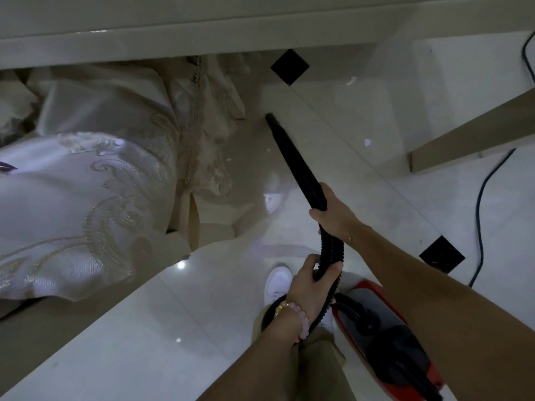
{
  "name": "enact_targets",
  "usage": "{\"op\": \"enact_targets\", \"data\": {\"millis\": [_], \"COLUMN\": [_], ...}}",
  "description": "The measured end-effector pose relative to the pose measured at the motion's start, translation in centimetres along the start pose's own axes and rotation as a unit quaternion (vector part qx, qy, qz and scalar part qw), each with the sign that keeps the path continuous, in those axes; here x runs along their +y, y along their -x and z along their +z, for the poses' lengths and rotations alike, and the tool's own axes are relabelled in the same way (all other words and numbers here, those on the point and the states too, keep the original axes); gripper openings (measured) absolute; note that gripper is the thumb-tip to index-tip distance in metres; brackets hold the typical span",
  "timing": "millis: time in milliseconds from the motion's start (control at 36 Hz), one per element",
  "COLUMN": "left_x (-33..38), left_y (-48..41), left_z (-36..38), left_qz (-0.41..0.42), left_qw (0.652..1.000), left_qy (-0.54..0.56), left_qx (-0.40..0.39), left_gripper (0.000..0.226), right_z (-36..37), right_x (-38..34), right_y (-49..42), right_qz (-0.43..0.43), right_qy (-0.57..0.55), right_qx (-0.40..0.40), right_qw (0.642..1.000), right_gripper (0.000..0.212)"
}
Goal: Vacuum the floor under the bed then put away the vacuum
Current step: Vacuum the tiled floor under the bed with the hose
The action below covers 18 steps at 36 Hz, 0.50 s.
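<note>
the bed (86,183) fills the left, its satiny embroidered cover draping toward the glossy tiled floor (202,314) and hiding the space beneath. the left hand (309,282) curls round the ribbed, flexible hose (333,250), likely to steady its slack. the right hand (333,215) grips the base of the rigid, tapered black nozzle (292,157), aiming its tip at the floor beside the bed. the red hard-shelled vacuum (388,328) sits by the person's feet, its thin cord (480,204) trailing right.
</note>
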<state>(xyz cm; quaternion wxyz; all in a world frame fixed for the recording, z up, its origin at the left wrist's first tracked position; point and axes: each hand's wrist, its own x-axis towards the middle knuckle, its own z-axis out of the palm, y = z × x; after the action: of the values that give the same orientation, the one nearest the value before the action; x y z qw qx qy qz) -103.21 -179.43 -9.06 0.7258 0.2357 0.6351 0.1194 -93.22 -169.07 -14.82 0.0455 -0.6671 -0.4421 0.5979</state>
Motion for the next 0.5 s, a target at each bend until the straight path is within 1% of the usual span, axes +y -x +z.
{"op": "enact_targets", "data": {"millis": [83,194,306,417,500], "left_x": [-0.1,-0.5,-1.0,-1.9,-2.3], "left_y": [0.2,0.6,1.1,1.8,2.2], "left_z": [0.5,1.2,1.5,1.5,1.7], "left_qz": [0.002,-0.001,-0.007,-0.004,0.006], "left_qw": [1.000,1.000,1.000,1.000,1.000], "left_qy": [-0.010,-0.010,-0.016,-0.021,0.003], "left_qx": [-0.002,-0.012,-0.016,-0.004,0.013], "left_gripper": [0.028,0.028,0.021,0.027,0.026], "right_z": [-0.5,-0.7,-0.6,-0.1,0.4], "right_x": [0.5,0.9,1.4,1.5,1.3], "right_y": [0.6,1.4,2.2,2.4,2.3], "right_qz": [-0.011,-0.016,-0.021,-0.027,-0.028], "right_qy": [-0.015,-0.034,-0.051,-0.056,-0.057], "right_qx": [-0.002,-0.003,-0.022,-0.051,-0.063], "right_qw": [1.000,0.999,0.998,0.997,0.996], "right_gripper": [0.057,0.056,0.059,0.059,0.059]}}
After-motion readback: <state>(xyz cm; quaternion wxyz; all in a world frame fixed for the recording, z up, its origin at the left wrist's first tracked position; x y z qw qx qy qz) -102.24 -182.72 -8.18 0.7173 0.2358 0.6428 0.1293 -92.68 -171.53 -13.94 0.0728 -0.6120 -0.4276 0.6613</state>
